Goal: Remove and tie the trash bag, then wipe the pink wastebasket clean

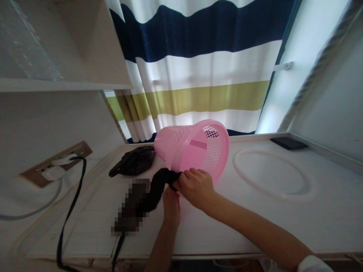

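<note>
A pink wastebasket [181,145] with a perforated wall lies tilted on its side, its open mouth towards me and to the right. Just below its rim, my right hand [198,187] is closed on the end of a twisted black plastic bag [159,185]. My left hand [171,206] is beneath it, closed at the same bag close to the basket's rim; its fingertips are partly hidden. The bag trails down to the left, where a pixelated patch covers part of it. Behind it sits another crumpled black bag [134,160].
A pale ring [283,196] lies on the white tabletop [255,226] at the right, and a flat black object [288,142] is in the back corner. On the left wall, a socket strip [56,164] holds plugs; a black cord [69,215] hangs across the table. Striped curtains [198,75] hang behind.
</note>
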{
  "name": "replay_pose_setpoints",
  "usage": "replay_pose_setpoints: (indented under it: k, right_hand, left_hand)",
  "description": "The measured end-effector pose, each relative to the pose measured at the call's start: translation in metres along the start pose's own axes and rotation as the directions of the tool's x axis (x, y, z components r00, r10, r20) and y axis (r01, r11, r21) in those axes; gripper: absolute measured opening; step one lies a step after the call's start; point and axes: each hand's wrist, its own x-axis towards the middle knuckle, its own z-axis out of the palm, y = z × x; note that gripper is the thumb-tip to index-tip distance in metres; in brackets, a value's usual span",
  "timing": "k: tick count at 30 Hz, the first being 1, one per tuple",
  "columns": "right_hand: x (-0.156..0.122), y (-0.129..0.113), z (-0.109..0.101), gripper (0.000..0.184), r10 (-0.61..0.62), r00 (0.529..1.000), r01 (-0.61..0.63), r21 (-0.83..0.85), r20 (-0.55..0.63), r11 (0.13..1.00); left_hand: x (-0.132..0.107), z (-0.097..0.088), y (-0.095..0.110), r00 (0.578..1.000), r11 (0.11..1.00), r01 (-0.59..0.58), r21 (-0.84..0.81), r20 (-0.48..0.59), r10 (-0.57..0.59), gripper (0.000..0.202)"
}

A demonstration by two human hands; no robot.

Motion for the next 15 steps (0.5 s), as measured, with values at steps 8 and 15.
replay_pose_setpoints:
  k: [8, 15]
  right_hand:
    - [0.053, 0.032, -0.032, 0.038, 0.143, 0.984, -0.157, -0.140, -0.104, 0.978]
    - [0.079, 0.064, -0.054, 0.044, 0.449, 0.891, -0.451, -0.232, -0.067, 0.862]
  left_hand:
    - [-0.007, 0.005, 0.012, 0.995, 0.978, 0.058, -0.199, 0.092, -0.040, 0.019]
    - [-0.006, 0.000, 0.008, 0.993, 0.979, 0.113, -0.170, -0.005, -0.115, 0.017]
